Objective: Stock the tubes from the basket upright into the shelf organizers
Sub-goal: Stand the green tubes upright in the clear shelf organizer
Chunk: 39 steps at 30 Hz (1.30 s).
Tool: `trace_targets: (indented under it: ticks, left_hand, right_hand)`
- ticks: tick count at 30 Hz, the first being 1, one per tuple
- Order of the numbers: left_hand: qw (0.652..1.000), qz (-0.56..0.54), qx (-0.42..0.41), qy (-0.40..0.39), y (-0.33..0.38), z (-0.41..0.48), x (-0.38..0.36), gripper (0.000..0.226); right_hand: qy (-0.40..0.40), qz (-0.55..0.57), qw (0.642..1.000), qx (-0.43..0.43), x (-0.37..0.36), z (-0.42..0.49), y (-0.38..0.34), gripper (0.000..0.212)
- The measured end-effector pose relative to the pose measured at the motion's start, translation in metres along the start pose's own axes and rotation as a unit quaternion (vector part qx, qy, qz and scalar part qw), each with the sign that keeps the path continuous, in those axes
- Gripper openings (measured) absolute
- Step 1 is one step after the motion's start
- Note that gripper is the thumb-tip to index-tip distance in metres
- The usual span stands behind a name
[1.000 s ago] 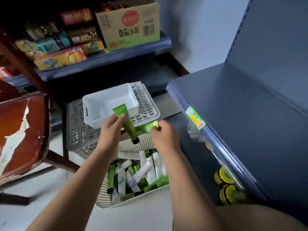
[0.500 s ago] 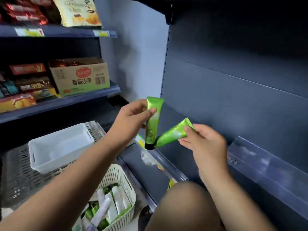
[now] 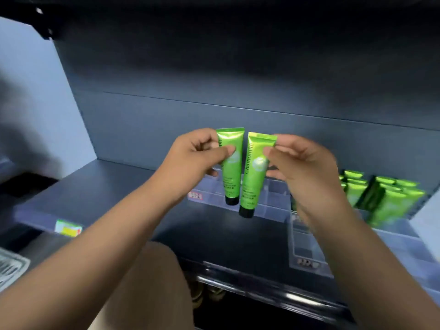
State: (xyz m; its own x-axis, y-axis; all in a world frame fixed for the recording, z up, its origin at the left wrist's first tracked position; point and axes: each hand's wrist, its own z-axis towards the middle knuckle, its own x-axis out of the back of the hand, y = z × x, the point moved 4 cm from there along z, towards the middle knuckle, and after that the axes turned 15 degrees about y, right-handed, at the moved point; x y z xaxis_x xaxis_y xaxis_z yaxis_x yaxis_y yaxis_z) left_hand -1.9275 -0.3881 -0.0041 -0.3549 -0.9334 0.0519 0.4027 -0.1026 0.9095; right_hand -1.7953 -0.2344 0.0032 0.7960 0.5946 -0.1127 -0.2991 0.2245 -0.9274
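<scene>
- Head view: two bare arms reach forward over a dark shelf (image 3: pixel 100 194), each hand holding one green tube in front of the shelf's back panel.
- The left hand (image 3: pixel 190 158) has its thumb and fingers pinched together on the upper part of the left tube (image 3: pixel 230 163). The tube hangs almost straight, flat crimped end up and black cap down.
- The right hand (image 3: pixel 300 163) is pinched the same way on the right tube (image 3: pixel 256 172), which tilts slightly and hangs a little lower. The two tubes are just beside each other.
- Holding them cap-down likely readies them to stand upright on their caps.
- Clear organizers (image 3: pixel 307 244) sit on the shelf below and to the right of the hands; some slots look empty.
- Further right, stocked tubes (image 3: pixel 390 198) stand upright in rows, though blurred.
- The basket cannot be made out for certain.
</scene>
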Motion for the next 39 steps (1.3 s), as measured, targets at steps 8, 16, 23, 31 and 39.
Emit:
trace_targets:
  ticks: [8,16,23,31,39]
  left_hand:
    - [0.996,-0.009,-0.037,-0.085,0.023,-0.023,-0.137,0.034]
    - [0.993,-0.016,-0.02,-0.114,0.013,-0.053,-0.246,0.034]
    - [0.991,-0.023,-0.021,-0.13,-0.007,-0.063,-0.314,0.01]
    - [0.995,-0.081,-0.008,-0.064,-0.039,-0.066,-0.374,0.018]
    - [0.996,-0.07,-0.023,-0.054,-0.057,-0.079,-0.4,0.02]
  right_hand:
    - [0.096,0.02,0.995,-0.002,0.139,0.022,0.007,0.017]
    - [0.212,0.076,0.974,-0.005,0.266,0.03,0.045,0.021]
    - [0.241,0.045,0.969,0.01,0.335,0.056,0.075,0.021]
    - [0.256,0.006,0.965,0.052,0.369,0.119,0.1,0.021]
    - [0.23,-0.022,0.973,0.018,0.378,0.14,0.141,0.021]
